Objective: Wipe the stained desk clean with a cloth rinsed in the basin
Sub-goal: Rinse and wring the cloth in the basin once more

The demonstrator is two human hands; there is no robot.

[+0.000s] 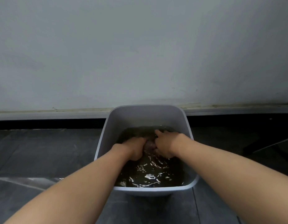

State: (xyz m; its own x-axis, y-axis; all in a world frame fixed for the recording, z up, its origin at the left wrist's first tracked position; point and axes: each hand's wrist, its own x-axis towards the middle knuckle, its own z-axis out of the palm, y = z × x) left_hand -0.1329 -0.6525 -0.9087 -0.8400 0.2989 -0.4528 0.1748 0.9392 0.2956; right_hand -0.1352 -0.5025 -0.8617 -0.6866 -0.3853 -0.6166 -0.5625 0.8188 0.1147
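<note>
Pinkish-brown crumpled cloth (150, 145) sits bunched in a wet lump at the waterline, in the far half of pale grey plastic basin (146, 115). Basin rectangular, rounded corners, smooth walls, rolled rim. Left hand (134, 147) and right hand (164, 145) close together, fingers curled round cloth from either side and partly under water; one right finger stretches toward far wall. Dark murky water (148, 175) rippled, white glints. Basin stands on dark grey matte floor tiles (43, 151), near plain pale wall (140, 46).
</note>
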